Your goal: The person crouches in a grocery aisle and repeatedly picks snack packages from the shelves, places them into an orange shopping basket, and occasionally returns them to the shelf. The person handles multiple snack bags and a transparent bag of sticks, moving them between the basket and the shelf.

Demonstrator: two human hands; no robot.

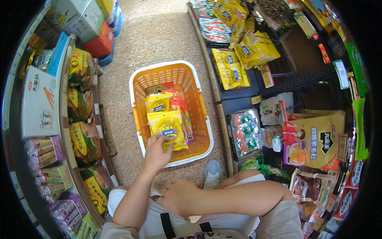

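Observation:
My left hand (158,151) reaches into an orange plastic shopping basket (206,143) with a white rim. Its fingers and thumb rest on the lower part of a yellow snack packet (165,122); whether they grip it is unclear. Behind this packet lies a similar yellow packet (157,102). Red packets (178,105) and a dark package (156,89) are partly covered under them. Across my lap lies my right arm, with my right hand (180,195) near the basket's close end. No object shows in that hand, and its fingers are partly hidden.
On the left shelf stand a white carton (40,101), yellow-green bags (85,140) and wrapped sausage packs (44,152). The right rack holds yellow packets (229,68), a tray of foil-wrapped items (244,133) and large tan bags (316,140). A pebbled floor (161,33) runs between them. My shoe (212,172) is beside the basket.

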